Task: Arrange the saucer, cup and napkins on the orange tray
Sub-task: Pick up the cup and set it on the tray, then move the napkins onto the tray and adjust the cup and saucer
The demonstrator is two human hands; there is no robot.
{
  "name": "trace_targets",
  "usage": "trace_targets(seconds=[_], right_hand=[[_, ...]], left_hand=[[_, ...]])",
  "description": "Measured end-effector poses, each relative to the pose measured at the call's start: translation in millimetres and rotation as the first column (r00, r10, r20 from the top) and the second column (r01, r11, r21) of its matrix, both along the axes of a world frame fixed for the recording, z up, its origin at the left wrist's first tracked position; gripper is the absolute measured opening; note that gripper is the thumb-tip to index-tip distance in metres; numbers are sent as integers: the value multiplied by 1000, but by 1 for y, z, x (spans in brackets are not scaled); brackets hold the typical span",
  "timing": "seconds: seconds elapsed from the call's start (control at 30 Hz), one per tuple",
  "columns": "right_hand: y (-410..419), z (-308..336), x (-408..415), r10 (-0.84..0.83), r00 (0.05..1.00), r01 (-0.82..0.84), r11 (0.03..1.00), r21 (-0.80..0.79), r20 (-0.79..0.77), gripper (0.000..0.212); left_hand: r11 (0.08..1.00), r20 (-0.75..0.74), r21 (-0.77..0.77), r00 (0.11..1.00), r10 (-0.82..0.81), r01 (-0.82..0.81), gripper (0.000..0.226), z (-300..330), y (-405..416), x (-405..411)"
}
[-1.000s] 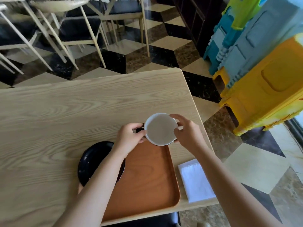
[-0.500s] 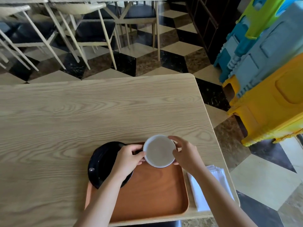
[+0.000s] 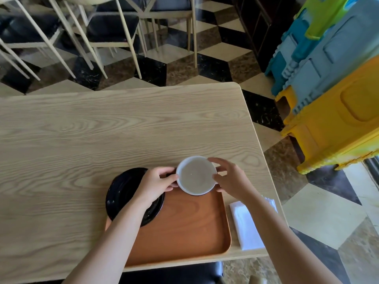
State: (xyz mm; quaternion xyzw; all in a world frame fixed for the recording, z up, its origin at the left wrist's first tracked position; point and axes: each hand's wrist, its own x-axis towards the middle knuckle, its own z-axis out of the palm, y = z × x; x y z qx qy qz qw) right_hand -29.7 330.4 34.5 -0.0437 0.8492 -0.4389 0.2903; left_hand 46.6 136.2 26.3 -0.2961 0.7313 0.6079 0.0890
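A white-rimmed cup (image 3: 196, 175) with a pale inside is held over the far edge of the orange tray (image 3: 184, 228). My left hand (image 3: 156, 183) grips its left side, where a dark handle peeks out. My right hand (image 3: 230, 178) holds its right side. A black saucer (image 3: 123, 189) lies on the tray's far left corner, partly over the rim, half hidden by my left forearm. A stack of white napkins (image 3: 246, 226) lies on the table right of the tray, partly under my right forearm.
The light wooden table (image 3: 102, 140) ends just right of the napkins. Chairs (image 3: 114, 31) stand beyond the far edge. Stacked coloured plastic stools (image 3: 338, 89) fill the floor to the right. A dark seat (image 3: 174, 273) sits below the near edge.
The cup, held in both hands, has come nearer to the tray and now hangs over its far edge. The view has tilted, so the table sits lower in the frame.
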Motion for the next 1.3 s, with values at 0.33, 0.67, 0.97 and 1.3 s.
trace_targets(seconds=[0.33, 0.67, 0.97, 1.3], right_hand=[[29, 13, 20, 2, 995, 4, 998, 55, -100, 40], [125, -24, 89, 113, 932, 60, 888, 456, -344, 54], [132, -32, 91, -294, 935, 349, 864, 362, -201, 44], [143, -13, 88, -421, 907, 421, 906, 39, -7, 6]], left_hand=[[810, -211, -576, 977, -23, -106, 30, 17, 23, 28], [376, -68, -859, 652, -756, 347, 39, -23, 155, 72], [13, 360, -824, 541, -760, 566, 59, -46, 174, 90], [636, -55, -584, 758, -650, 503, 38, -33, 169, 81]])
